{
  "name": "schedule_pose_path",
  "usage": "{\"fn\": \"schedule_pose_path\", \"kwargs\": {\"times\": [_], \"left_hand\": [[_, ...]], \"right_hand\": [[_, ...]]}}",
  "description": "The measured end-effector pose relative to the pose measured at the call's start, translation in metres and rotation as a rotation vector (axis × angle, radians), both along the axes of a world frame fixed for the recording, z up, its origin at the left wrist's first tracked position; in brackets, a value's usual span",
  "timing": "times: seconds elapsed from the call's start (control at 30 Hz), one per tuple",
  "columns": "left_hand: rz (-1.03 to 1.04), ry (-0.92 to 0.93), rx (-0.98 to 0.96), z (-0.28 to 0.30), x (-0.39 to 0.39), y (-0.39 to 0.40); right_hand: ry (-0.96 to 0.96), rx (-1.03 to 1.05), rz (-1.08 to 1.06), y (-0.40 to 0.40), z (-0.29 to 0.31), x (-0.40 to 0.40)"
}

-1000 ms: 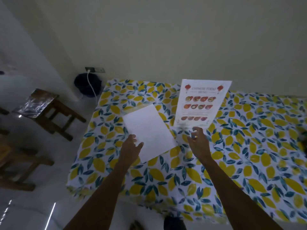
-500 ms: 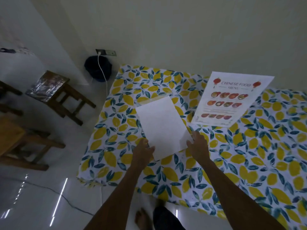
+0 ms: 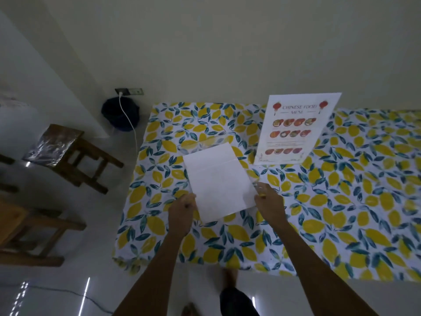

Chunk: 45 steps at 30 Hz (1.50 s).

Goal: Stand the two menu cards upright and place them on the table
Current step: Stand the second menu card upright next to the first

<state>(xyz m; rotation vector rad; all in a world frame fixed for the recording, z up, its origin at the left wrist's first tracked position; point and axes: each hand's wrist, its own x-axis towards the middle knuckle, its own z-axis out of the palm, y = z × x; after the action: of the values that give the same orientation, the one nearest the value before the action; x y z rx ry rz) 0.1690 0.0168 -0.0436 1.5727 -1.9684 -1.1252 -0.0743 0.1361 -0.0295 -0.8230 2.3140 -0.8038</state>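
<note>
Both hands moved in onto the blank card's near corners since the last frame.
Left hand (image 3: 182,213) and right hand (image 3: 270,202) each held a pinch grip on blank menu card (image 3: 218,181), flat on surface (image 3: 341,213); printed menu card (image 3: 293,128) stood upright beyond.

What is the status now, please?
Left hand and right hand grip the blank-side menu card, still flat. Printed menu card stands upright. Nothing in the way.

left hand (image 3: 182,209) fingers curled | right hand (image 3: 270,201) pinching | arms outstretched
</note>
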Motion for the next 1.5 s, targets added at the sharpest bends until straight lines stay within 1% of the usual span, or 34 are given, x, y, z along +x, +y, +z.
{"fn": "schedule_pose_path", "kwargs": {"times": [0.13,0.23,0.27,0.37,0.47,0.57,0.6,0.7,0.73,0.77,0.87,0.97,1.1,1.2,1.3,1.37,1.43,1.5], "left_hand": [[-0.033,0.063,0.056,0.021,0.025,0.007],[-0.057,0.2,0.124,0.037,0.045,0.013],[-0.07,0.204,0.147,0.044,0.051,0.016],[-0.105,0.262,0.101,0.055,0.059,0.023],[-0.089,0.306,0.118,0.072,0.059,0.025],[-0.085,0.351,0.076,0.079,0.053,0.011],[-0.105,0.32,0.038,0.085,0.05,0.006],[-0.15,0.242,-0.18,0.092,0.041,-0.02],[-0.165,0.237,-0.214,0.097,0.037,-0.03],[-0.182,0.239,-0.236,0.1,0.032,-0.04],[-0.178,0.273,-0.212,0.106,0.01,-0.073],[-0.119,0.211,-0.239,0.103,-0.017,-0.104],[-0.053,0.204,-0.286,0.093,-0.049,-0.129],[-0.009,0.145,-0.197,0.083,-0.067,-0.137],[-0.054,0.085,-0.142,0.063,-0.073,-0.139],[-0.047,0.027,-0.102,0.05,-0.075,-0.141],[-0.05,-0.063,-0.042,0.035,-0.078,-0.144],[-0.048,-0.099,-0.014,0.026,-0.081,-0.144]], "right_hand": [[-0.063,-0.118,-0.062,0.03,0.024,0.034],[-0.118,-0.195,-0.123,0.052,0.046,0.056],[-0.121,-0.217,-0.125,0.059,0.051,0.061],[-0.067,-0.26,-0.086,0.071,0.063,0.071],[-0.073,-0.312,-0.088,0.074,0.076,0.072],[-0.062,-0.355,-0.05,0.068,0.09,0.065],[-0.044,-0.36,-0.036,0.064,0.094,0.061],[0.02,-0.384,-0.026,0.044,0.103,0.043],[0.037,-0.39,-0.018,0.035,0.106,0.036],[0.05,-0.397,-0.009,0.024,0.109,0.029],[0.086,-0.422,-0.014,-0.013,0.114,0.004],[0.16,-0.405,-0.013,-0.052,0.098,-0.019],[0.117,-0.34,-0.029,-0.094,0.054,-0.04],[0.085,-0.282,-0.048,-0.112,0.026,-0.047],[0.037,-0.214,-0.072,-0.123,0.008,-0.052],[0.029,-0.166,-0.053,-0.128,-0.003,-0.056],[0.046,-0.176,-0.03,-0.127,-0.014,-0.057],[0.075,-0.21,-0.022,-0.125,-0.018,-0.058]]}}
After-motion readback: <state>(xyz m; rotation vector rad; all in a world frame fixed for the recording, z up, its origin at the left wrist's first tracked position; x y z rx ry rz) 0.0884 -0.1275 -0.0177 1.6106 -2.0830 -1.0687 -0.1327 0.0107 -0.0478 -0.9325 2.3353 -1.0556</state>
